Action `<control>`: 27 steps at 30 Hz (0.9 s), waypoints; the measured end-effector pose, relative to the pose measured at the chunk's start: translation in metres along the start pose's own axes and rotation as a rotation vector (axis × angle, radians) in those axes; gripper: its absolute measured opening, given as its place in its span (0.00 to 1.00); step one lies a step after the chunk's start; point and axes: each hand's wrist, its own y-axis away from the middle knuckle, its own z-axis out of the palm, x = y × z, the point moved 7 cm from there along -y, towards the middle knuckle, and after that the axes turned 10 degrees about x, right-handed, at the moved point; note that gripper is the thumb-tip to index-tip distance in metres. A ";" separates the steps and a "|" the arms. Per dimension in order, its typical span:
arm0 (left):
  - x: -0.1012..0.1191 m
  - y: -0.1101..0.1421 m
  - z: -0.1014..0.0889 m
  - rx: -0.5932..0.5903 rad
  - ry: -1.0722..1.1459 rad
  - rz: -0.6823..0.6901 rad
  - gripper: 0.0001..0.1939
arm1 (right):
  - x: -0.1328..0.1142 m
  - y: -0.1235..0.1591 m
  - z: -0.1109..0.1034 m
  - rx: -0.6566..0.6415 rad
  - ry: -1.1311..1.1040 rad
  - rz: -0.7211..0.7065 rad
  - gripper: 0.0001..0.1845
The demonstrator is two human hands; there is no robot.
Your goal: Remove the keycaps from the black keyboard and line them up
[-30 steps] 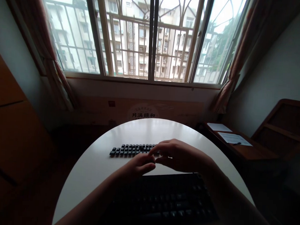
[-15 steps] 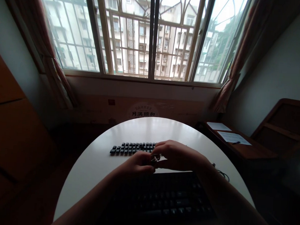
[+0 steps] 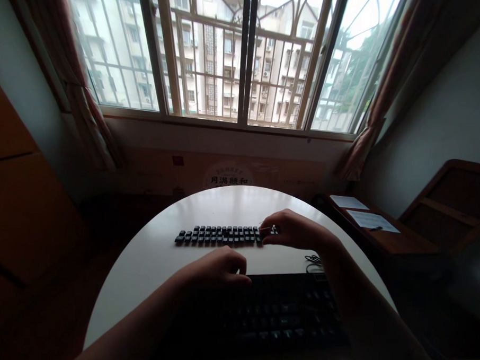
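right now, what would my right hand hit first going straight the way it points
Likely the right end of the black keycaps, left of the right hand; its height over the white table is unclear.

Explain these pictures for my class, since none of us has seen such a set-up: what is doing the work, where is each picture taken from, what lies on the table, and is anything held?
There is no robot here. A person works with two bare hands, and every picture comes from one camera worn on the head, looking forward and down.

On the round white table sit rows of small dark keycaps. Nearer the person is a dark keyboard, with a thin cable beyond its right end.

The left hand is at the keyboard's far edge, thumb and fingers apart, with nothing visible in its grip. The right hand is at the right end of the rows; something thin shows by its fingertips, too small to name.
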 end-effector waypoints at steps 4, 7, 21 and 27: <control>-0.002 0.000 0.003 -0.029 -0.044 -0.010 0.17 | 0.073 0.006 -0.002 0.050 0.134 0.249 0.04; -0.003 0.000 0.004 -0.037 -0.057 -0.015 0.16 | 0.100 0.010 0.011 0.026 0.141 0.294 0.05; -0.009 0.002 0.008 -0.085 -0.063 -0.023 0.17 | 0.118 0.010 0.060 -0.098 0.186 0.354 0.09; -0.009 0.003 0.010 -0.102 -0.050 -0.028 0.18 | 0.120 0.010 0.062 -0.088 0.219 0.347 0.09</control>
